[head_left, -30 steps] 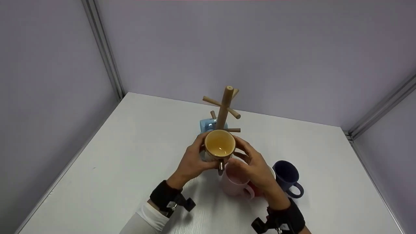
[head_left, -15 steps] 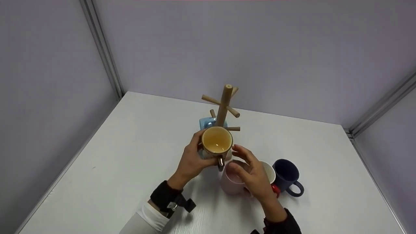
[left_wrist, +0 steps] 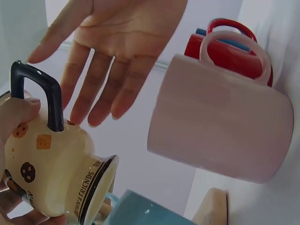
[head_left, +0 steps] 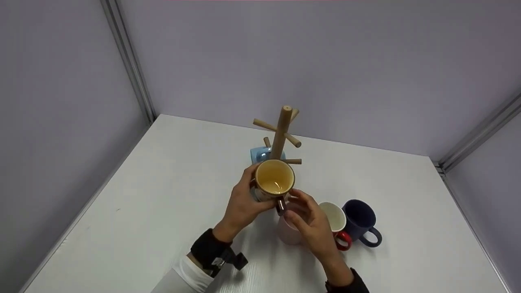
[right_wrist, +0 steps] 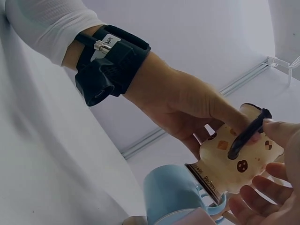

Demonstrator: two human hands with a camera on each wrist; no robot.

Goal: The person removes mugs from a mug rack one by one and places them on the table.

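Just behind our left hand (head_left: 242, 203) stands the wooden mug tree (head_left: 281, 134), its upper pegs bare. That hand is wrapped around the cream cookie mug (head_left: 273, 181), held above the worktop (head_left: 163, 195). Our right hand (head_left: 307, 219), fingers loose and apart, meets its dark handle (head_left: 281, 206). Hanging isn't done; pink mug (left_wrist: 220, 126), red-handled mug (head_left: 334, 219) and navy mug (head_left: 360, 221) wait beside it.

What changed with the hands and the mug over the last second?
The right hand let go of the cream cookie-patterned mug, drew back, then returned to its dark handle. The left hand kept gripping the mug; the wooden mug tree and table mugs stayed put.
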